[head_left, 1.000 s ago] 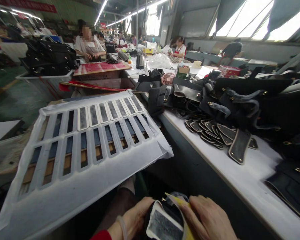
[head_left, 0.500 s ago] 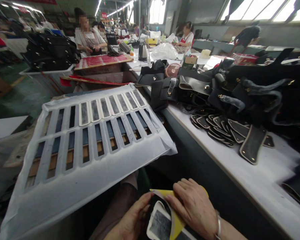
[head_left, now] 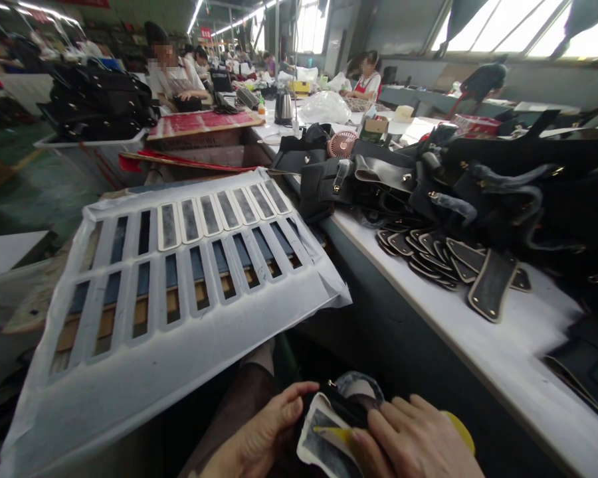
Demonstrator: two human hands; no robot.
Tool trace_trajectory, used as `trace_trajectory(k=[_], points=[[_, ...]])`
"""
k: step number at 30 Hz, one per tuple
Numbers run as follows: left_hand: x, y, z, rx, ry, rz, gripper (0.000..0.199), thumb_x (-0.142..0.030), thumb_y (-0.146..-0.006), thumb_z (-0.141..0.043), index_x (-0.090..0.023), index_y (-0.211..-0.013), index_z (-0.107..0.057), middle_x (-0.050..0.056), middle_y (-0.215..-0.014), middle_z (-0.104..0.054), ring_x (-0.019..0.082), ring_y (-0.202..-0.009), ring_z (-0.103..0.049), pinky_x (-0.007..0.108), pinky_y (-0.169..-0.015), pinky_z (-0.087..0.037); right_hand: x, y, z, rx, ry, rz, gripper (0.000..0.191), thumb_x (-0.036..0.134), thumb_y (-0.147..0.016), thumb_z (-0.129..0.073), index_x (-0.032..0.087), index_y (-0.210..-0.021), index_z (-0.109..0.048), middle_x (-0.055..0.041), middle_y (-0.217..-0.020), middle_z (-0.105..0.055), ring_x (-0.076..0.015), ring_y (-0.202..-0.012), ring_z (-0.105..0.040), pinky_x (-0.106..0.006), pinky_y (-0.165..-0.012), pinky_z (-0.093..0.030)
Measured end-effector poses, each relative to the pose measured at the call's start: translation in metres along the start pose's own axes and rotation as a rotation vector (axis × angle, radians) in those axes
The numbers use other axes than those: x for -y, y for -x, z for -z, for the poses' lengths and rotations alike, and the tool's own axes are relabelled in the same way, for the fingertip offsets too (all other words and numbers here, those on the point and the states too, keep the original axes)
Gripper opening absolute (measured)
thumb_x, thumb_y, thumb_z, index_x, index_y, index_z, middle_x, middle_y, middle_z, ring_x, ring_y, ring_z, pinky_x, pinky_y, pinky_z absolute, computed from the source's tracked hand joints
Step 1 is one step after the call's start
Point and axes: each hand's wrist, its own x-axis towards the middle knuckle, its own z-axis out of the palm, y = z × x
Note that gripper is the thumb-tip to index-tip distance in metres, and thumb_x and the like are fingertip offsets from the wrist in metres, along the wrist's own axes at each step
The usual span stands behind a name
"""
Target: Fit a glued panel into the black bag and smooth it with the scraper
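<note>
At the bottom of the view, my left hand (head_left: 259, 428) is closed on the edge of a black leather-like bag piece (head_left: 346, 408). On that piece lies a dark patch with a pale, glue-like border (head_left: 323, 448). My right hand (head_left: 413, 435) grips a yellow scraper (head_left: 462, 431), its thin tip lying over the patch. A plastic-wrapped loop (head_left: 361, 384) with a small metal fitting shows behind the bag piece. To the left is a white sheet (head_left: 189, 362) with rows of slots; several pale-edged dark strips (head_left: 190, 221) fill part of its far row.
A white-topped workbench (head_left: 523, 345) runs along the right. It carries dark pale-edged tabs (head_left: 493, 285), black bags (head_left: 528, 159) and a small pink fan (head_left: 342, 144). A bin (head_left: 92, 156) heaped with black bags stands far left. Several people work farther back.
My right hand has moved right and down, and the yellow scraper has turned from upright over the patch to lying flatter across it. The plastic-wrapped loop has come into sight.
</note>
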Motion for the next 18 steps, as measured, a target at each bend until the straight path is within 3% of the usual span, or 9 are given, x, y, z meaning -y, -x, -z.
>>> trace_trajectory(k=[9,16,18], points=[[-0.004,0.001,0.0,-0.054,-0.157,0.015,0.065,-0.044,-0.073,-0.077,-0.016,-0.127,-0.056,0.01,-0.114,-0.066,0.025,-0.103,-0.06,0.035,-0.087,-0.042,0.008,0.001,-0.013,0.007,0.119,-0.002,0.044,0.033,-0.103,-0.032,0.026,-0.064,-0.053,0.0008,-0.05,-0.056,-0.0199,-0.041,-0.054,-0.039,-0.054,-0.021],[-0.009,0.001,-0.013,-0.115,-0.28,-0.025,0.061,-0.043,-0.071,-0.071,-0.016,-0.124,-0.061,0.012,-0.111,-0.068,0.031,-0.106,-0.061,0.041,-0.091,-0.044,0.008,0.004,-0.019,0.032,0.078,-0.009,0.033,0.035,-0.098,-0.046,0.026,-0.067,-0.053,0.001,-0.054,-0.057,-0.0208,-0.045,-0.056,-0.039,-0.055,-0.021],[-0.008,0.0,-0.014,-0.169,-0.373,-0.073,0.061,-0.047,-0.071,-0.07,-0.016,-0.122,-0.064,0.014,-0.122,-0.065,0.034,-0.116,-0.057,0.044,-0.099,-0.041,0.009,0.006,-0.021,0.031,0.063,-0.017,0.03,0.036,-0.096,-0.05,0.027,-0.068,-0.053,0.0014,-0.055,-0.058,-0.021,-0.047,-0.056,-0.039,-0.056,-0.021]])
